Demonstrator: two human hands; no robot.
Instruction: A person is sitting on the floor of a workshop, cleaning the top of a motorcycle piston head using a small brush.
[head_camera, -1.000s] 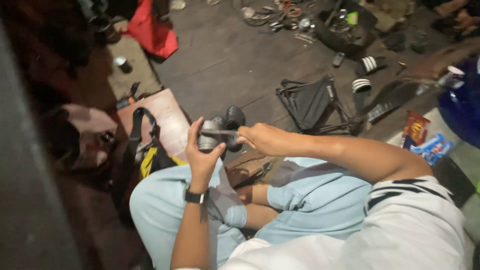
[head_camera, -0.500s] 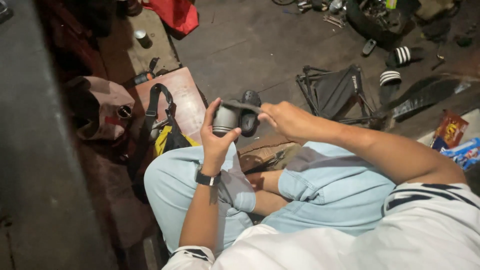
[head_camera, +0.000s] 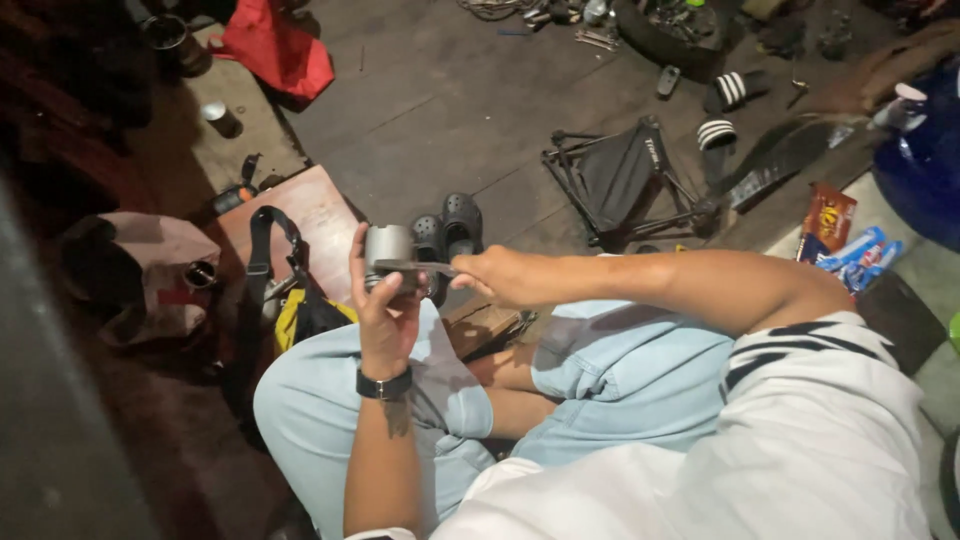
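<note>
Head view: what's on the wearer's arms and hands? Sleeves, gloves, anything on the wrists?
Both forearms are bare, with no gloves on the left hand or right hand. A black wristwatch with a dark band sits on the left wrist. A white short sleeve with black stripes covers the right upper arm.

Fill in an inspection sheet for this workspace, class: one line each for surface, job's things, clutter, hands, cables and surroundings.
Surface: dark, worn plank floor; the person sits on it cross-legged.
Job's things: short grey metal cylinder; thin flat dark metal tool laid against it.
Clutter: folded black camp stool, black-and-white striped slides, dark perforated clogs, red cloth, bright snack packets, small metal cans.
Hands: left hand, with a black wristwatch, fingers wrapped round the cylinder; right hand holding the tool.
Cables: tangle at the top edge, too blurred to tell.
Surroundings: black-and-yellow strapped bag, reddish board, dim light.
</note>
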